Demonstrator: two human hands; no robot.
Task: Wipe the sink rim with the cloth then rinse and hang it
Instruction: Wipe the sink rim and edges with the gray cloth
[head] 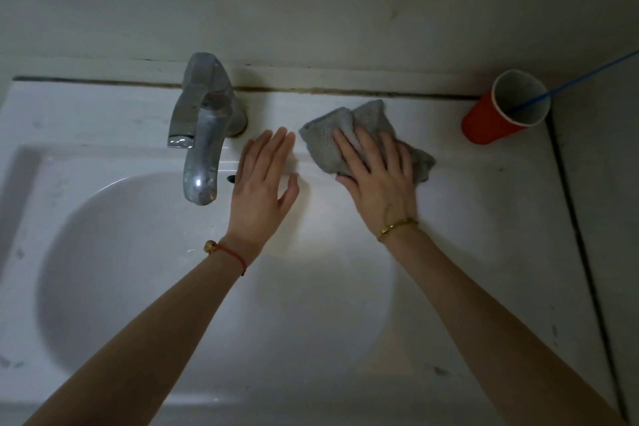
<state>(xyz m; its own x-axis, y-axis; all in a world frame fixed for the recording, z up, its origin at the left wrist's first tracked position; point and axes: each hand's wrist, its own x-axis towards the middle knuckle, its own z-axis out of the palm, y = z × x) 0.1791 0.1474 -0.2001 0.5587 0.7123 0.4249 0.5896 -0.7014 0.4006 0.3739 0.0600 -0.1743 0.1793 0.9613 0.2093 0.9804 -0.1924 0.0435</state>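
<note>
Right hand (378, 180) is flat on the grey cloth (366, 138), fingers straight and spread, pressing it down onto the back rim of the white sink (103, 121) — palm on top, no pinch, cloth bunched w/ folds poking out past the fingertips and off to the hand's right. Left hand (264, 183) sits just beside it, fingers straight and together, thumb out, laid flat on the rim edge above the basin, holding nothing; small gap btwn the two hands, not touching. Just left of the left hand stands the chrome faucet (204, 128), spout reaching out over the basin, water spots on it. Well off to the right of the right hand, at the rim's back corner, a red cup (484, 121) w/ a white inside, a blue straw-like stick (587, 74) leaning out of it. A red cord bracelet (231, 252) on the left wrist, a gold bangle (396, 226) on the right. Lighting is dim.
</note>
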